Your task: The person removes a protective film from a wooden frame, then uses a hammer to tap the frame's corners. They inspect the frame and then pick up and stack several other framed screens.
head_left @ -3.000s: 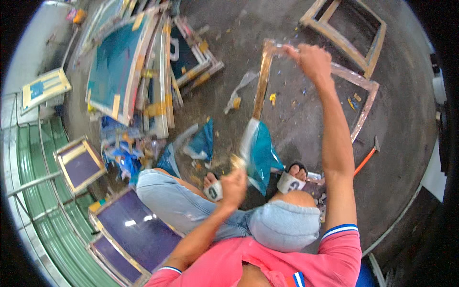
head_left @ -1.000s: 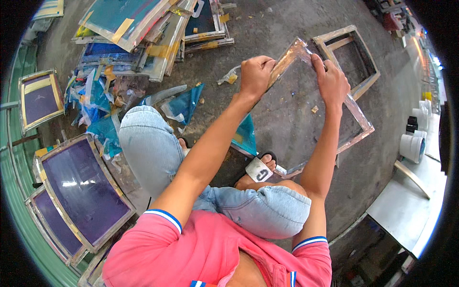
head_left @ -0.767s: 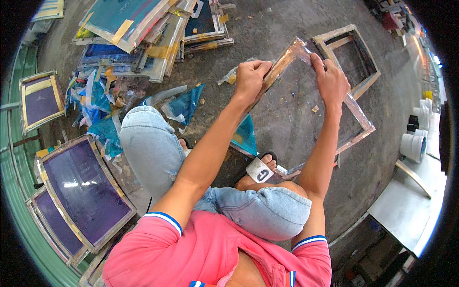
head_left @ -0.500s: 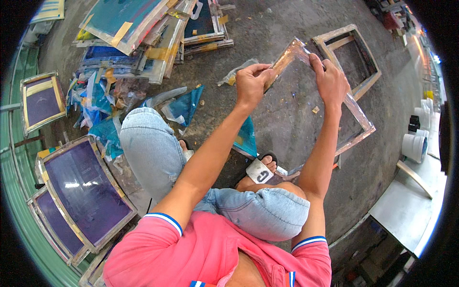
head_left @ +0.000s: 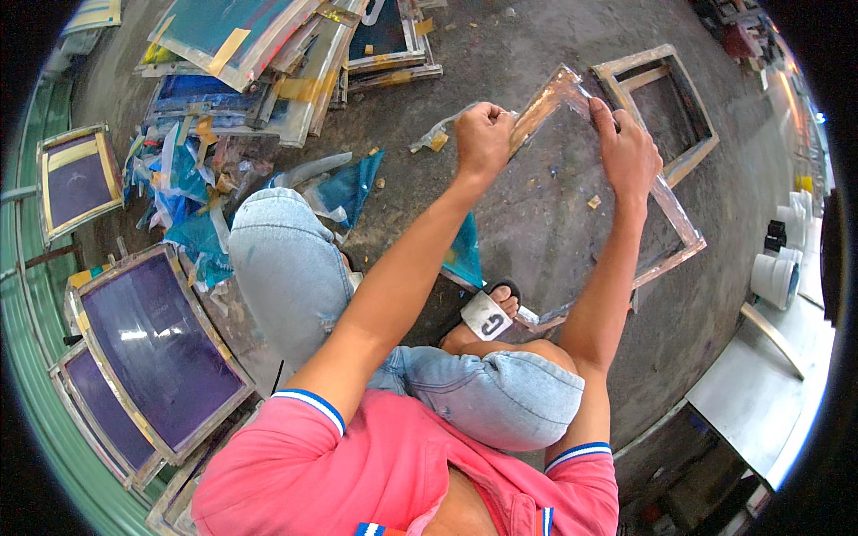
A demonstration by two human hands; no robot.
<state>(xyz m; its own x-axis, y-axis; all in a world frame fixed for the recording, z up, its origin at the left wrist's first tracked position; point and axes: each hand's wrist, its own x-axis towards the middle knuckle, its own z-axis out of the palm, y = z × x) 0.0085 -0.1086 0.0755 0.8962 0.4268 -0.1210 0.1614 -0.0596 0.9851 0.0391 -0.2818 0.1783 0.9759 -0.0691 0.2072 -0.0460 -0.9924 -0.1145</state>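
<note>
left hand [head_left: 483,138] grip clamped on wooden frame [head_left: 684,234] top rail | right hand [head_left: 628,154] grip closed on same frame

Pink shirt [head_left: 357,473], blue-white sleeve trim; pale-blue jeans [head_left: 295,268]; purple screens [head_left: 156,348].

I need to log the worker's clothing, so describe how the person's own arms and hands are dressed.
Both forearms are bare, and the left hand and right hand wear no gloves, rings or watch that the picture shows. The short sleeves of the pink shirt end above the elbows, each with a cuff striped in blue and white: left cuff, right cuff.
</note>
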